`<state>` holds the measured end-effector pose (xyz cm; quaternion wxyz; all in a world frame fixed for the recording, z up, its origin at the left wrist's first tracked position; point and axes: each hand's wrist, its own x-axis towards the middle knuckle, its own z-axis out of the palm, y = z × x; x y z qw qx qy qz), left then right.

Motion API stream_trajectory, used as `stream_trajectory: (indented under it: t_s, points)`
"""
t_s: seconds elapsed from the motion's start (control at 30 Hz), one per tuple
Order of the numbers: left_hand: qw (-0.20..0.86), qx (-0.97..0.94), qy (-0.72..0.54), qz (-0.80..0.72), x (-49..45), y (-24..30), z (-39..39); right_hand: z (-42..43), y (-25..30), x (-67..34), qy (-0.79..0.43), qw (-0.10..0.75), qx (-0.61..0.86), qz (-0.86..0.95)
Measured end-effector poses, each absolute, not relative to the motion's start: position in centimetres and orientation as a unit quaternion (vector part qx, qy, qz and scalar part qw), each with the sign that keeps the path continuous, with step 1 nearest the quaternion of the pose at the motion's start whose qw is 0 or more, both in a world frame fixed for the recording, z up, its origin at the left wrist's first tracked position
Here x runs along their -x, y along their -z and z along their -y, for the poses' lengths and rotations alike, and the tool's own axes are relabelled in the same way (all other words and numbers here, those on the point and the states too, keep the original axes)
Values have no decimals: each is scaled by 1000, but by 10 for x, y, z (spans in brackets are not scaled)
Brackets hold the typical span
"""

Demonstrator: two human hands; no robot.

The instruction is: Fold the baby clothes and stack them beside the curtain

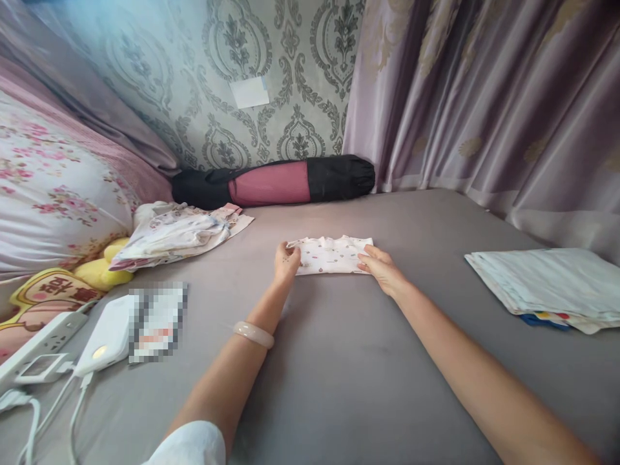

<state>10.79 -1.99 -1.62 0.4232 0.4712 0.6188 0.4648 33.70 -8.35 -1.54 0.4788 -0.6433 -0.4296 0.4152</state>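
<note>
On the grey sheet [358, 368], a printed cloth [330, 257] is gripped at its left and right ends by the left hand [286, 263] and right hand [384, 268].

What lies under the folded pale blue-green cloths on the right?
Blue fabric, a yellow patch, a red patch and off-white fabric peek out below these cloths; whatever lies deeper is covered.

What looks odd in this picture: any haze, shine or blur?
Head view throughout: bluish haze over the wallpaper at upper left; pale sheen on the right curtain; coarse squares obscuring a flat item; tiny print on the patterned cloth looks soft.
</note>
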Motion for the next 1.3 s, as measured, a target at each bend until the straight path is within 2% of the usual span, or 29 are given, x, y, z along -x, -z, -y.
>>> stream_trajectory:
  t_s: [0.3,0.4,0.53,0.67,0.77,0.97,1.3]
  points:
    - [282,-595,-420,-625,-106,25,23,87,12,-337,-427,463,634,447]
    - [217,-641,-423,-603,-112,24,29,93,7,-330,-357,404,647,539]
    - [131,-784,-370,-482,-127,16,45,101,4,-306,-206,275,597,725]
    - [108,-851,-259,-443,-140,15,56,97,6,-285,-142,160,590,778]
    - [116,-847,-213,-473,-141,20,52,86,9,-281,-123,117,606,777]
    - [126,-828,-174,-517,-135,24,29,62,13,-288,-83,103,626,769]
    - [76,-782,-143,-601,-105,26,13,55,22,-304,-33,123,683,720]
